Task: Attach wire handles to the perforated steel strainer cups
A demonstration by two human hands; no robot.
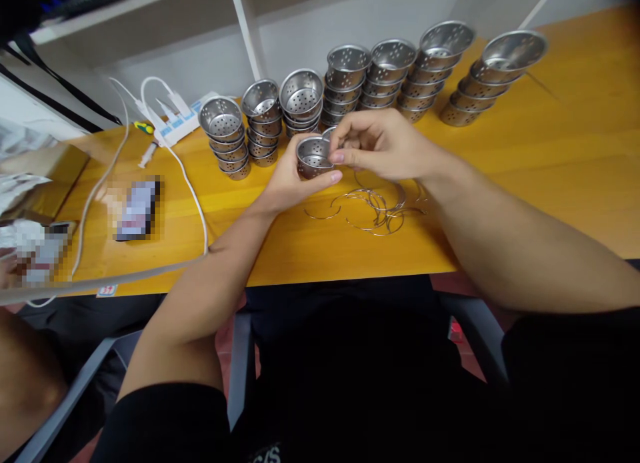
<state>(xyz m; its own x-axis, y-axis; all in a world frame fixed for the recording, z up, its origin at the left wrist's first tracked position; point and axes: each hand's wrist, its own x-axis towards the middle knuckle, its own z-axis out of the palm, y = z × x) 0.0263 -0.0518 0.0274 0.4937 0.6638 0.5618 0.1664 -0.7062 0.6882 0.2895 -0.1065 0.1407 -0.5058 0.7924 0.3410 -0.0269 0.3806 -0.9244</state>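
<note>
Two hands together on one perforated cup: left hand cradling, right hand pinching rim. Wire rings beneath; cup stacks behind; table edge near.

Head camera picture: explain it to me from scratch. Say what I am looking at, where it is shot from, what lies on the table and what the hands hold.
There is no machine here: a person works with two bare hands, and the single picture comes from a camera worn on their head, looking forward and down, so the arms reach in from the bottom.

The left hand holds a small perforated metal cup. The right hand pinches at the cup's rim; what its fingertips grip is too small to tell.

On the orange table, behind the hands, stand stacks of the same cups in a row. Just below the hands lies a loose pile of thin wire rings. To the left run a white cable and a white power strip. Another person's arm shows at the lower left edge.
</note>
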